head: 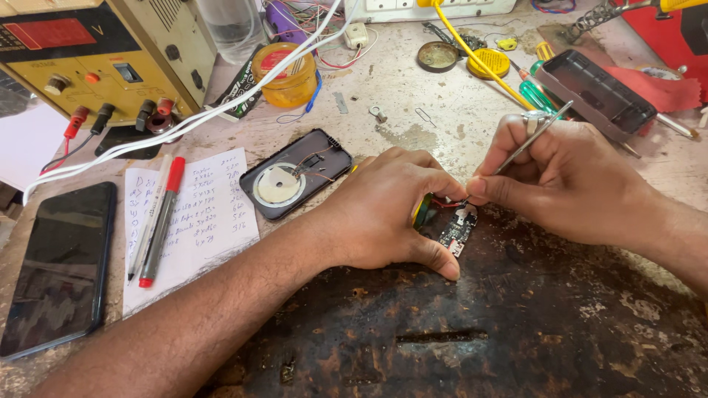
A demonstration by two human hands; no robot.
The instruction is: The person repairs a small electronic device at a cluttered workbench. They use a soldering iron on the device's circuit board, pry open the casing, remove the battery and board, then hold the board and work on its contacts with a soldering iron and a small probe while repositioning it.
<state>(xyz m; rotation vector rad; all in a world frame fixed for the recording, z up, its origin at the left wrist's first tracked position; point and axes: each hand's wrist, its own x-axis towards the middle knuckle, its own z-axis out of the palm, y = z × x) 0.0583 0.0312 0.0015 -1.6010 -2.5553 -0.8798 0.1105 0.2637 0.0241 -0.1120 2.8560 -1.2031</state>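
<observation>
- The worktop [442, 125] is a pale, stained surface, with a dark, scorched, flaking patch [472, 324] covering its near edge under both hands.
- A beige bench power supply [96, 55] stands at the far left corner, with a red display window, knobs and red and black plugs along its front; white cables run from it toward the far edge.
- A black phone [63, 269] lies face up at the left edge, its long axis running near to far.
- A white paper sheet [195, 221] with handwritten columns lies just right of the phone, and a red-capped marker [161, 221] and a white pen lie along it.
- An open black casing [295, 173] with a round silver disc inside lies between the paper and the left hand.
- A black tray-like shell [594, 92] lies toward the far right, beside a red cloth.
- A round yellow jar [291, 74] with a red-and-white label on top stands near the far edge, and a flat yellow round tin [488, 63] lies further right.
- The left hand [383, 214] is curled, palm down, with thumb and forefinger pinched on the small circuit board [457, 232].
- The right hand [568, 180] is closed around metal tweezers [532, 136], whose tip meets a red wire at the board.
- The small circuit board lies at mid-worktop on the dark patch's far edge, between the two hands, long axis slanting from near left to far right.
</observation>
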